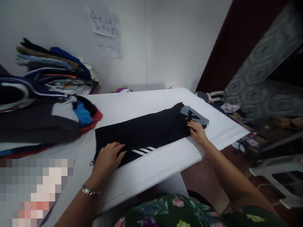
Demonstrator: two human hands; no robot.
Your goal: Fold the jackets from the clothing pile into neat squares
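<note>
A black shirt lies folded lengthwise across the table, its grey collar at the right end. White stripes show along its near edge. My left hand rests on the lower left part of the shirt, with thumb and forefinger apart and black cloth showing between them. Just below the collar, my right hand lies on the shirt with its fingers stretched over the cloth. The undersides of both hands are hidden.
The white table has a corner at the right. Clothes are piled on its left, with a folded stack behind. Handwritten papers hang on the wall. A white plastic chair and more clothes are beyond the right side.
</note>
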